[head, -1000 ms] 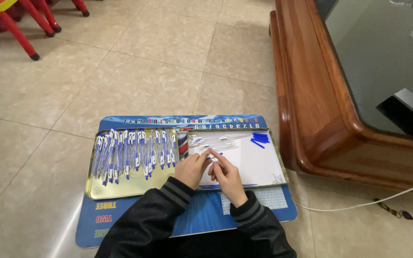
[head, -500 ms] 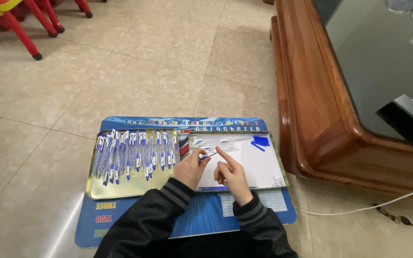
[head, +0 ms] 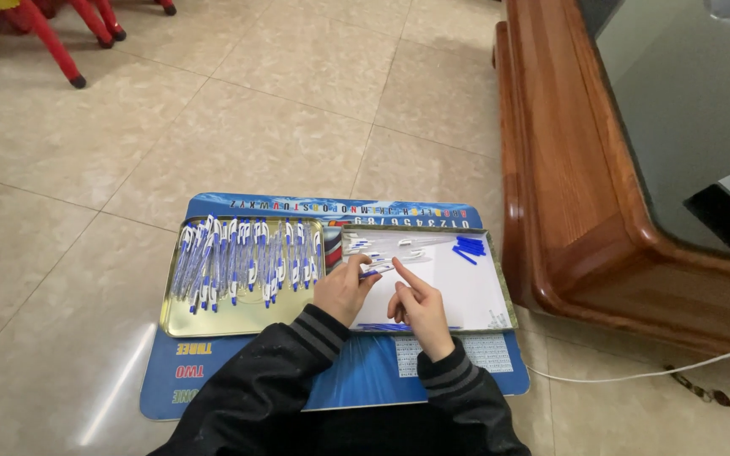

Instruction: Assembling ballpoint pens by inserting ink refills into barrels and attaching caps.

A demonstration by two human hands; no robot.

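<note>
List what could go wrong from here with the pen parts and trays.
1. The left hand holds a small pen part at its fingertips above the white tray; it might slip and be lost among the loose clear parts there.
2. The right hand hangs low over the tray and may scatter the blue pieces.
3. The pens lie crowded in the gold tray; a sleeve could nudge them.

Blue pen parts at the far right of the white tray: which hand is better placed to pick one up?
Probably the right hand: it lies nearer the blue pen parts on the white tray, its fingers empty. The left hand already holds a pen piece.
</note>
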